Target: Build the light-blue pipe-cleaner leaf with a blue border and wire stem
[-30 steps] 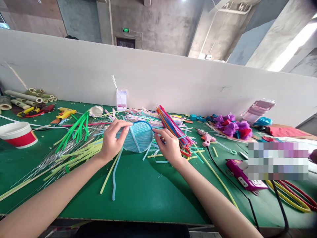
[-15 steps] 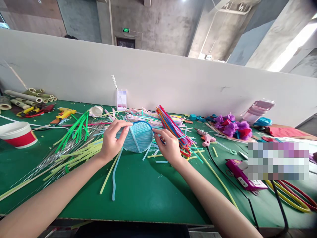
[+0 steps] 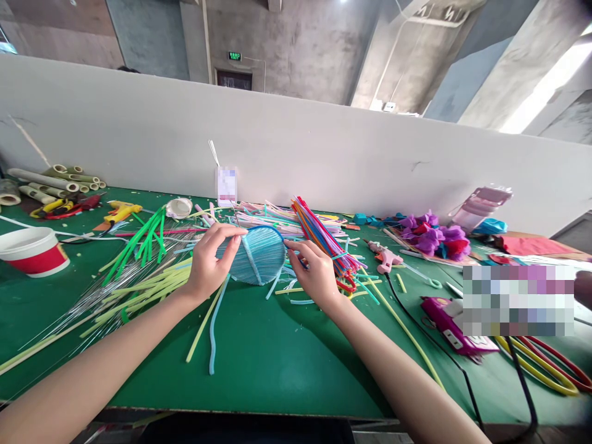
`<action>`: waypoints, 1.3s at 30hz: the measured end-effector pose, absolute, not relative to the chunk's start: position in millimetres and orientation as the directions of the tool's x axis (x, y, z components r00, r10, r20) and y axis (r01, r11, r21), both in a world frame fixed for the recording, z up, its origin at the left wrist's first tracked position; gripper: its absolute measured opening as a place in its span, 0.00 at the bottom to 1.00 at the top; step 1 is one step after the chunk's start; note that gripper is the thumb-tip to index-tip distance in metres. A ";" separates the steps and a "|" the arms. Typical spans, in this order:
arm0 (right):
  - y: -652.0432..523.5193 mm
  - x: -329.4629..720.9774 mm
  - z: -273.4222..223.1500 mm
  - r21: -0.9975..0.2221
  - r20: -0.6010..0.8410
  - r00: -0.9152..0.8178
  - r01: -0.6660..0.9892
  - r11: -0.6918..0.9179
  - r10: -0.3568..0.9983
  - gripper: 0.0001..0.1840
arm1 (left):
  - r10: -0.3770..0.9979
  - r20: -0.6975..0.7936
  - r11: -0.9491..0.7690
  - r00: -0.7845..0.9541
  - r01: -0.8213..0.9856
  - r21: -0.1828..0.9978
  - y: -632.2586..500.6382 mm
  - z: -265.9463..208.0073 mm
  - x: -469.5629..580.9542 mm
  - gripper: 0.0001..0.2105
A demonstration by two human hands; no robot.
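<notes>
Between the fingers (image 3: 229, 230) of two bare hands stood a blue disc (image 3: 266, 262), its face toward the wearer and its upper rim edged in darker blue. The left hand (image 3: 208, 259) reached it from nine o'clock, the tips of its fingers brought together on the rim near eleven. The right hand (image 3: 319, 274) came in from three o'clock, its fingers pinching the rim at about two. Whether the disc's lower edge touched the green surface (image 3: 287, 364) was hard to tell.

Outward from the disc, a loose light-blue stem (image 3: 213, 345) lay at seven o'clock and yellow-green stems (image 3: 152, 287) between eight and nine. A bundle of many-coloured stems (image 3: 319, 231) lay between two and three, just beyond the right hand. At three was a pink glue gun (image 3: 387, 258), with purple petals (image 3: 432, 237) farther out. Toward nine came green stems (image 3: 160, 223), then a red-and-white paper cup (image 3: 37, 256); a yellow glue gun (image 3: 121, 213) lay between nine and ten. At eleven, a small card (image 3: 226, 185) stood before the pale partition (image 3: 324, 148).
</notes>
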State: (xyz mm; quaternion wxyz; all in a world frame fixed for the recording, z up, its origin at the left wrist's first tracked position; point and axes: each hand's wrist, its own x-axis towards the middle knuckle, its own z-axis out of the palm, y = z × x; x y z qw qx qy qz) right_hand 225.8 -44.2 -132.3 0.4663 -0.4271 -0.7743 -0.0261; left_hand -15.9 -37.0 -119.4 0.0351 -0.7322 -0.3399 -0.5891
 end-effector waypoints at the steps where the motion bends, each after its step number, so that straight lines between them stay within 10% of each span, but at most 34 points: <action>1: -44.0 225.7 -132.5 -0.358 0.744 -0.201 0.685 0.634 0.637 0.16 | 0.450 0.889 -0.771 0.077 0.536 0.344 -37.0 -119.1 -15.7 0.06; 39: -44.0 225.3 -134.9 -0.357 0.744 -0.202 0.685 0.635 0.636 0.16 | 0.446 0.892 -0.770 0.075 0.539 0.340 -36.4 -119.9 -15.9 0.06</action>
